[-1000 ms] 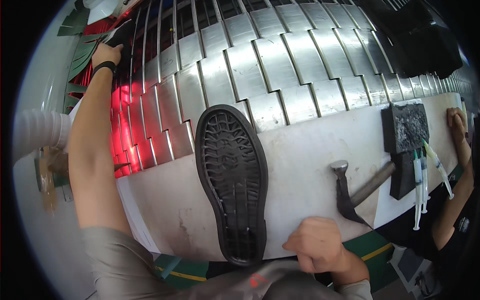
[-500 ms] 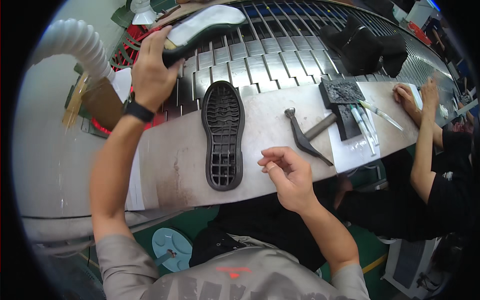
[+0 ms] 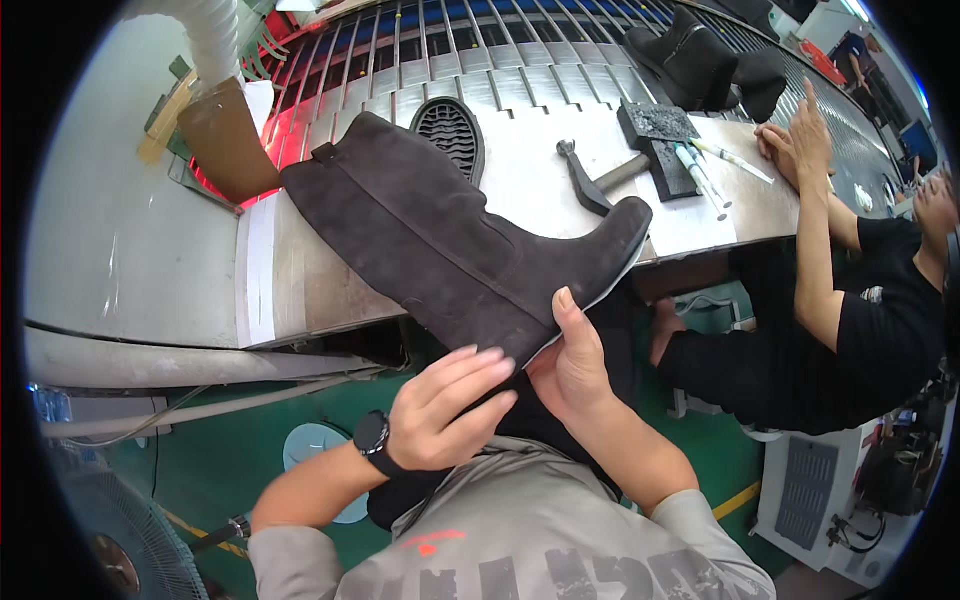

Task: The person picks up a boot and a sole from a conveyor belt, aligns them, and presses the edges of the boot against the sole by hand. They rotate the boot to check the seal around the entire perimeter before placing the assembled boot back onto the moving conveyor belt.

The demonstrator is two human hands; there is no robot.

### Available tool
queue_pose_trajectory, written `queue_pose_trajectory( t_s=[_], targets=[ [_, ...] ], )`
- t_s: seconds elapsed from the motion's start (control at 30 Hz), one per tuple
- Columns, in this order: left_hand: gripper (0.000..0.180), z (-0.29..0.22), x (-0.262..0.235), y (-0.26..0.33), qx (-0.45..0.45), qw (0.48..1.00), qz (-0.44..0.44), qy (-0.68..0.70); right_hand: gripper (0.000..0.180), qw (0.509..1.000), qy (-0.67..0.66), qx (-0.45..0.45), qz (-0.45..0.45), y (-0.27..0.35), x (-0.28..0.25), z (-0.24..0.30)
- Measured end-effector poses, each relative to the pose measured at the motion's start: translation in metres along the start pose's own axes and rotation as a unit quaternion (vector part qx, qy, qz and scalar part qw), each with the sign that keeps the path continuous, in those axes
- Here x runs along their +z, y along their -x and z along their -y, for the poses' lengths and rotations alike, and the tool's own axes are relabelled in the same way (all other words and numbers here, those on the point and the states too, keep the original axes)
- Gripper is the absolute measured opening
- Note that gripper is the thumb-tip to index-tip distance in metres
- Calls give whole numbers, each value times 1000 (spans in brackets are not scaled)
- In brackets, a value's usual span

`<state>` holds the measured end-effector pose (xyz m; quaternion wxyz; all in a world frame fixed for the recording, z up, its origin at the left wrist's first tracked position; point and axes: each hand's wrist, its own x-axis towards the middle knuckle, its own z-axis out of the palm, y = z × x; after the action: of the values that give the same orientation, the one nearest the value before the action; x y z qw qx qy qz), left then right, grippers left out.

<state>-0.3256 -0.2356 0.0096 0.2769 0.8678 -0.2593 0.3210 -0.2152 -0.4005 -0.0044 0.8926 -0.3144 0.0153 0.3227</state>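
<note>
One tall boot of dark brown suede, matte and napped, held slantwise above the edge of the workbench: shaft toward 10 o'clock, toe toward 3 o'clock, pale sole edge showing along the underside. Left hand, with a black wristwatch, cupped beneath the heel region, fingers curled and touching the suede. Right hand pressed against the sole near the heel, thumb upright along the sole edge. Both hands close together, clasped on the boot at 6 o'clock of the scene.

On the bench at 12 o'clock, one black rubber sole, oval, ridged tread facing up, partly hidden behind the boot shaft. At 1 o'clock, one hammer with dark metal head and wooden handle, lying beside one black rectangular block with rough top. Two white tubes just beside the block. Behind, slatted metal conveyor, shiny, carrying one further dark boot. At 2 o'clock, another person's hands resting on the bench.
</note>
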Motion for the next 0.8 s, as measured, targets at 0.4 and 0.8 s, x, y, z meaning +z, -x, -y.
queue_pose_trajectory(
  t_s=[0.4, 0.8],
  targets=[
    [70, 104, -73, 28, -341, 555, -330, 683, 82, 996, -29, 58, 53, 38, 3, -3],
    [46, 30, -94, -140, 95, 992, -65, -49, 75, 990, -59, 97, 88, -6, 6, 8]
  ],
)
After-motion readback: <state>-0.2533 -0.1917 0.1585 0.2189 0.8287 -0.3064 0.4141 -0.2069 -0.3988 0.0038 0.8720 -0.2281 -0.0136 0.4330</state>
